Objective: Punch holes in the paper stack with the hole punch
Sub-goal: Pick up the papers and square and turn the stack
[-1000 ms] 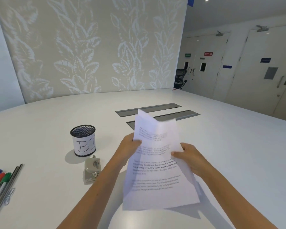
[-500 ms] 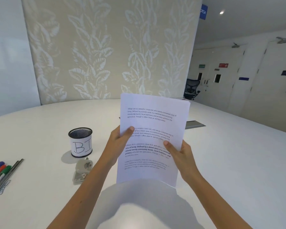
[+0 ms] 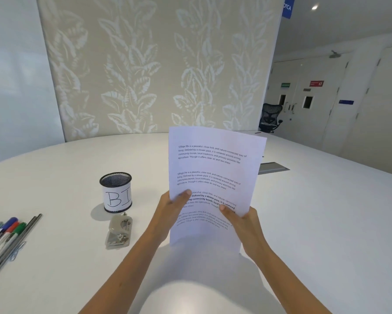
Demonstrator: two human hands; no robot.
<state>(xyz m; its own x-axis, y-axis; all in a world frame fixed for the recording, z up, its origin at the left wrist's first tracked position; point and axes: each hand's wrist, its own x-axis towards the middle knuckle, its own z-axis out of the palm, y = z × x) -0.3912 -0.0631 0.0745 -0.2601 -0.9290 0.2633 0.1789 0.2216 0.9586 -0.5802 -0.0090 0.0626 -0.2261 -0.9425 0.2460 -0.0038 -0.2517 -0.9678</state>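
Observation:
The paper stack (image 3: 215,168), white sheets with printed paragraphs, stands upright above the white table (image 3: 326,223). My left hand (image 3: 170,211) grips its left edge, thumb on the front. My right hand (image 3: 242,225) grips its lower right edge, thumb on the print. The small grey metal hole punch (image 3: 119,233) lies on the table to the left of my left hand, untouched, just in front of the mesh cup.
A black mesh pen cup (image 3: 116,192) labelled "BI" stands behind the punch. Several markers and pencils (image 3: 6,236) lie at the left edge with a paper clip. A grey cable hatch (image 3: 273,168) sits in the table behind the paper. An office chair (image 3: 269,117) stands far back.
Both hands raised the sheets from a loose, tilted bundle low over the table to an upright squared stack. The view tilted upward.

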